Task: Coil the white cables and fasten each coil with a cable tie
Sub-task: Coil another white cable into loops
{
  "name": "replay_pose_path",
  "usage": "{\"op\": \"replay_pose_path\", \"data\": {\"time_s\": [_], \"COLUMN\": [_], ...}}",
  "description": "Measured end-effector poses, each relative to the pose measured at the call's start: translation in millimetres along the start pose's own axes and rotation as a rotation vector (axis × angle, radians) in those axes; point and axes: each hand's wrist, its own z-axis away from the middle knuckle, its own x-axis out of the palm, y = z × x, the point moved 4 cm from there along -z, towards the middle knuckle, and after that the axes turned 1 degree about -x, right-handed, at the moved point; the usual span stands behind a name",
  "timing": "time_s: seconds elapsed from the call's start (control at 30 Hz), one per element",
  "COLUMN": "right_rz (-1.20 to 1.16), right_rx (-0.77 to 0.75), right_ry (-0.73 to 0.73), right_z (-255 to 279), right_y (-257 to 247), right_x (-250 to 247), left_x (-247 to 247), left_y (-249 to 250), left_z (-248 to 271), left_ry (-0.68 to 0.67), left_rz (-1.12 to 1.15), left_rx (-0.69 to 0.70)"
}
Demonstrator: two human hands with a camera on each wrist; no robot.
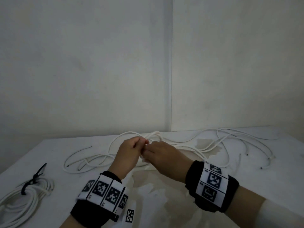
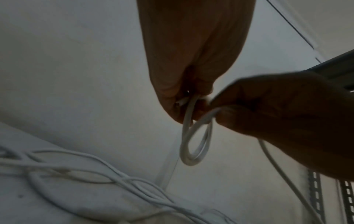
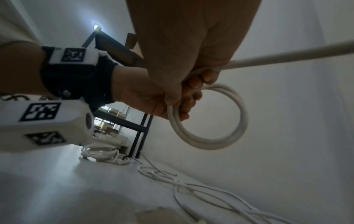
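Above the middle of the table my two hands meet on one white cable. My left hand (image 1: 139, 145) pinches a small coil (image 2: 195, 144) of two or three turns, with its fingers (image 2: 184, 104) curled round the top of the loops. My right hand (image 1: 150, 152) grips the same coil (image 3: 220, 121) from the other side, and the cable's free length (image 3: 287, 57) runs away from it to the right. A finished coil (image 1: 24, 196), bound with a black cable tie (image 1: 33, 177), lies at the table's near left.
Loose white cables (image 1: 218, 143) sprawl over the back right of the white table (image 1: 54, 145), and more strands (image 1: 88, 159) lie left of my hands. The wall stands right behind the table. A dark metal rack (image 3: 140, 128) stands off to the left.
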Motion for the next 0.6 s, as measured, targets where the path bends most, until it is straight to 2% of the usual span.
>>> {"op": "replay_pose_path", "data": {"time_s": [0.07, 0.17, 0.23, 0.4, 0.47, 0.53, 0.6], "right_rz": [-0.133, -0.392, -0.478, -0.634, -0.602, -0.543, -0.570], "right_rx": [0.052, 0.335, 0.446, 0.464, 0.479, 0.542, 0.631], "right_ry": [0.020, 0.006, 0.003, 0.093, 0.141, 0.095, -0.022], "right_z": [-4, -2, 1, 7, 13, 17, 20], "right_y": [-1, 10, 20, 32, 41, 51, 54], "right_x": [-3, -9, -8, -13, -17, -20, -18], "left_x": [6, 9, 12, 14, 13, 13, 14], "left_y": [4, 7, 7, 7, 6, 6, 6], "left_z": [3, 5, 9, 13, 14, 17, 19], "left_ry": [-0.049, -0.099, -0.149, -0.198, -0.233, -0.281, -0.310], "left_rz": [0.027, 0.036, 0.041, 0.211, 0.230, 0.264, 0.276], "left_rx": [-0.008, -0.030, -0.040, -0.168, -0.189, -0.207, -0.213]}}
